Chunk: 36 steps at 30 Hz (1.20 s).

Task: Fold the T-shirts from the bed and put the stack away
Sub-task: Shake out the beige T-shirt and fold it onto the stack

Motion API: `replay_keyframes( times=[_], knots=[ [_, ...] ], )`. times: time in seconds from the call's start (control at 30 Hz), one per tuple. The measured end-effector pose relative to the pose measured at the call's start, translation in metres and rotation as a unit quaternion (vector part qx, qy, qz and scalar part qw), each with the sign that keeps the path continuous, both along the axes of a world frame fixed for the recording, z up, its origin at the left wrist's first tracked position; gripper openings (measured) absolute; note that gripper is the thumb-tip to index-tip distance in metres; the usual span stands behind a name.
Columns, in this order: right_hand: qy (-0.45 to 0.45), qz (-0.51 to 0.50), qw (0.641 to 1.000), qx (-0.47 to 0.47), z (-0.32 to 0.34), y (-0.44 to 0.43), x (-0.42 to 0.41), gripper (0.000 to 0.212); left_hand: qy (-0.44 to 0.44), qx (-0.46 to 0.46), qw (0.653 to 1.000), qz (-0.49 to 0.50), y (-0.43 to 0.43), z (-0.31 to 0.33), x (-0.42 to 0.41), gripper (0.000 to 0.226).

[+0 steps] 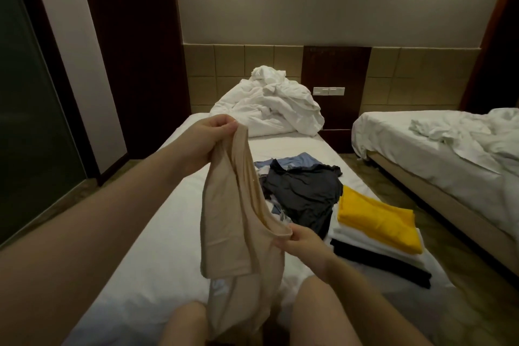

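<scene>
A beige T-shirt (pixel 238 222) hangs above the bed (pixel 157 205) in front of me. My left hand (pixel 207 135) grips its upper edge, raised and further away. Lower down and closer, my right hand (pixel 300 241) pinches another edge of it. The shirt's bottom drapes down between my knees. To the right on the bed lies a folded stack (pixel 376 236) with a yellow T-shirt (pixel 376 216) on top, white ones under it and a black one at the bottom. An unfolded heap with a dark grey T-shirt (pixel 303 194) and a blue one (pixel 300 161) lies behind.
A crumpled white duvet (pixel 269 107) is piled at the head of the bed. A second bed (pixel 438 149) with rumpled sheets stands at the right across a narrow floor gap. A dark wooden panel and a glass door are at the left.
</scene>
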State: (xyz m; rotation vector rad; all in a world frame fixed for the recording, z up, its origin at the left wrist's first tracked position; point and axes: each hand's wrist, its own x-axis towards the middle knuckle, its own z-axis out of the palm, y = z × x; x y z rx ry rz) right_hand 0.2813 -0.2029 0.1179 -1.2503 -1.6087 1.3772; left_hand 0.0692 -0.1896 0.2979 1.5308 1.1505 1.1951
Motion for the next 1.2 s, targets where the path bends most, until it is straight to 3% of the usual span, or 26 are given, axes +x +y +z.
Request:
replay_keyframes(
  times=[0.1,0.23,0.37,0.53,0.6,0.67,0.77,0.97,1.2],
  knots=[
    [0.063,-0.042,0.997,0.018,0.015,0.009,-0.001,0.010,0.022,0.008,0.998,0.055,0.008,-0.002,-0.016,0.013],
    [0.145,-0.052,0.988,0.031,0.036,0.023,0.008,0.027,-0.008,-0.004,0.994,0.113,0.018,-0.005,-0.039,0.016],
    [0.173,-0.031,0.984,0.010,0.045,0.034,0.014,0.009,-0.049,-0.015,0.991,0.125,0.030,-0.007,-0.052,0.020],
    [0.226,0.025,0.973,-0.034,0.045,0.031,0.004,0.027,0.037,0.002,0.995,0.095,0.035,-0.005,-0.038,0.018],
    [0.168,0.054,0.984,-0.029,0.044,0.029,-0.002,0.030,0.096,0.015,0.993,0.069,0.034,-0.005,-0.032,0.016],
    [0.023,0.064,0.998,0.011,0.040,0.031,-0.010,0.032,0.156,0.029,0.986,0.054,0.034,-0.006,-0.027,0.016],
    [-0.108,0.081,0.986,0.094,0.032,0.032,-0.026,0.045,0.197,0.034,0.979,0.035,0.034,-0.009,-0.021,0.015],
    [-0.141,0.070,0.942,0.298,0.024,0.036,-0.048,0.039,0.206,0.041,0.977,0.031,0.035,-0.014,-0.029,0.016],
    [-0.326,0.057,0.856,0.397,0.015,0.043,-0.048,0.029,0.178,0.034,0.983,0.031,0.035,-0.017,-0.043,0.017]
  ],
)
